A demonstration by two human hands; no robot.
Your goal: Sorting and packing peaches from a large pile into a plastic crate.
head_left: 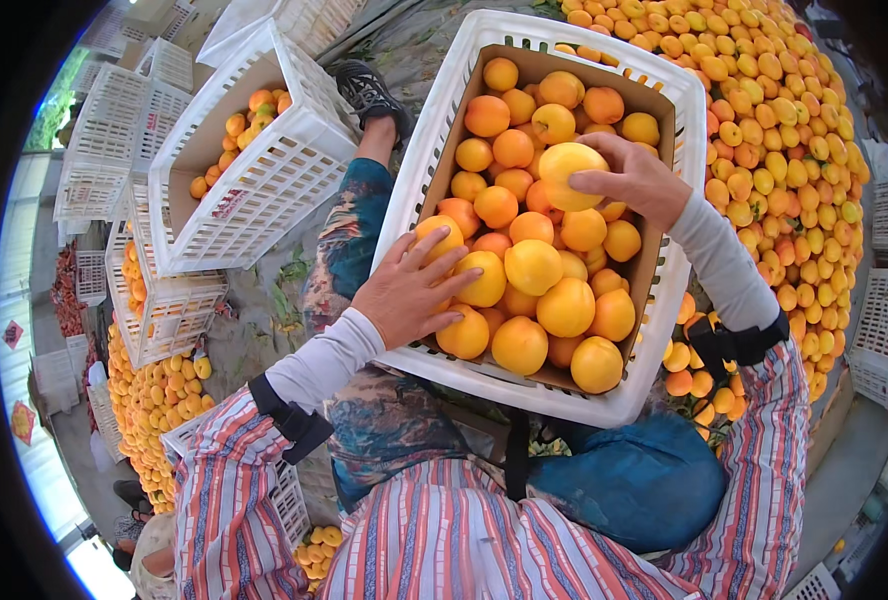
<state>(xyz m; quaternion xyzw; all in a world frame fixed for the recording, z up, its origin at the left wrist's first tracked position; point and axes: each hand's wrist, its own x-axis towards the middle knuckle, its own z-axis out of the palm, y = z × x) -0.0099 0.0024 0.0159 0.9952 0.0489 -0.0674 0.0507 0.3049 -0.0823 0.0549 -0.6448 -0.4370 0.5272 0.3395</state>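
On the lap of a seated person, a white slatted crate [654,330] lined with brown card is sitting nearly full of orange fruit.

Beyond it, a broad heap of loose fruit [784,150] is spreading along the right, and stacked white crates [254,170], one part-filled, are leaning at the left. The left hand [404,295] is lying fingers spread and flat across fruit at the crate's near-left wall; the right hand [636,180] is curling over a pale yellow fruit [569,172] at the top of the pile, gripping it from above. Judging by the load, easing each piece into a gap rather than dropping it would spare bruising. Small red diamond-shaped signs [12,335] are showing at the far left edge.
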